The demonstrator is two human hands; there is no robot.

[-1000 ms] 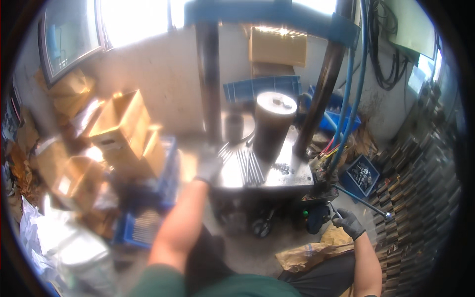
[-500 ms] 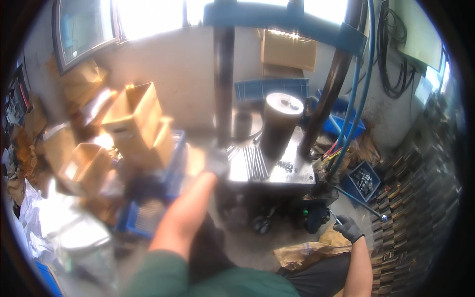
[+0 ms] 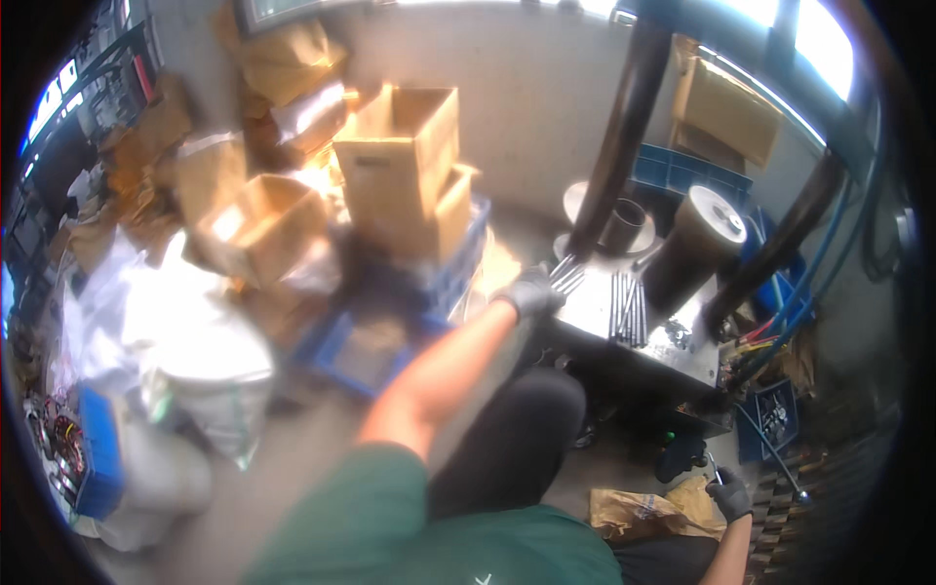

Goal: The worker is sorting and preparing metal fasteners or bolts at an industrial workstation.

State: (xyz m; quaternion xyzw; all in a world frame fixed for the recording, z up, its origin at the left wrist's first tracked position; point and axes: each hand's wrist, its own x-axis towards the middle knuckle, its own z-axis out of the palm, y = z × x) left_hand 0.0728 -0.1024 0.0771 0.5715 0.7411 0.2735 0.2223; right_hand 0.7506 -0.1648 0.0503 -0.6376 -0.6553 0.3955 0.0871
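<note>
My left hand [image 3: 533,294], in a dark grey glove, reaches to the left edge of the press's metal table [image 3: 583,314]. Several thin steel rods [image 3: 565,274] lie beside its fingertips, and blur hides whether the fingers grip any. A second bunch of steel rods [image 3: 629,308] lies to their right, next to a thick dark cylinder [image 3: 680,258] with a pale top. Low on the right, my gloved right hand [image 3: 731,494] is closed around a short, shiny metal rod-like piece [image 3: 716,470], above crumpled brown paper [image 3: 634,512].
Cardboard boxes [image 3: 395,180] are stacked on blue crates at left, near a white sack [image 3: 210,351]. A dark press column [image 3: 616,136] rises behind the table. Blue hoses [image 3: 829,258] hang at right, above a blue bin [image 3: 770,419] of metal parts.
The view has swung left, so the table and both hands sit farther right in the picture. My left hand stays at the table's left edge; my right hand still holds the metal piece.
</note>
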